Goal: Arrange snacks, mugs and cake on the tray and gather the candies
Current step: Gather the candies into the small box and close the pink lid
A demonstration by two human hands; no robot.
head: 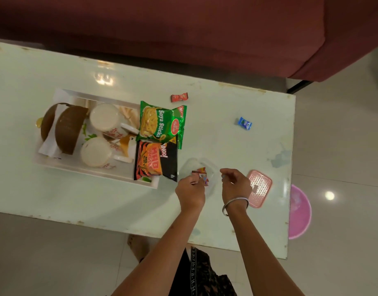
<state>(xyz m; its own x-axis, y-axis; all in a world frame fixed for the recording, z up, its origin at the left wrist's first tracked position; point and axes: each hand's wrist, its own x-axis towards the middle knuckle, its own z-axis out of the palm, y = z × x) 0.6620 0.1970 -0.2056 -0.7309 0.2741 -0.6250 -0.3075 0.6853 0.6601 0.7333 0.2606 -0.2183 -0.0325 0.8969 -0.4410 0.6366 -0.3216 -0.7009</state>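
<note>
The table (55, 199) is carrying a white tray (92, 169) that is already holding a halved chocolate cake (68, 129), two inverted mugs (96, 151) and two snack packets. The green Soya Sticks packet (161, 123) and the black chips packet (155, 162) are overhanging the tray's right rim; a nudge from the left forearm could be tipping them off.

A clear plastic container (196, 165) is sitting just beside the tray, and gathered candies (202, 173) are lying in it. Being light and hard to see, it is likely to slide or tip if a hand knocks it.

The pink perforated lid (259, 188) is lying just right of the right wrist and could be getting swept aside.

The left hand (191, 192) is pinching a wrapped candy over the container. The right hand (235, 184) is loosely curled; whether it is holding anything cannot be told.

A red candy (179, 97) and a blue candy (244, 123) are lying loose on the table, well apart, with nothing blocking either.
</note>
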